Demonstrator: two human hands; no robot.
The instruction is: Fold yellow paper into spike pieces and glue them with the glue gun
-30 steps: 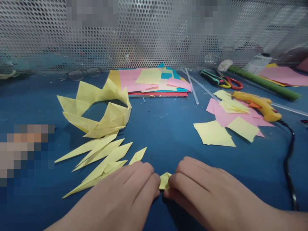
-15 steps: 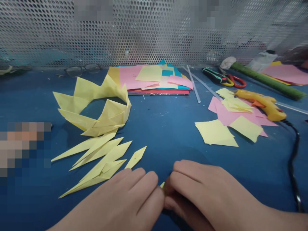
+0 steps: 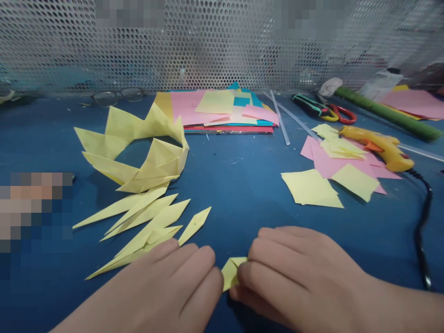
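Note:
Between my two hands is a small folded piece of yellow paper (image 3: 230, 275), its middle showing and its ends covered by fingers. My left hand (image 3: 173, 282) is closed at the paper's left end, with the fingertips hidden under the knuckles. My right hand (image 3: 294, 273) pinches the other end between curled fingers and thumb. Just beyond my left hand lie several pointed folded yellow paper pieces (image 3: 149, 222), with a separate narrow one (image 3: 196, 225) beside them. Behind these stands a ring of joined yellow paper points (image 3: 130, 122).
At the back lies a stack of coloured paper (image 3: 189, 108), with glue sticks (image 3: 280, 118) beside it. To the right are yellow squares (image 3: 312, 188), pink paper (image 3: 324, 164), a yellow glue gun (image 3: 378, 143) with a black cord, scissors (image 3: 342, 114) and a green roll (image 3: 388, 113). Glasses (image 3: 106, 98) rest near the mesh.
My hands have moved slightly apart, the left one leftward, so more of the folded yellow paper shows between them. The view has shifted a little; the things on the table stay put.

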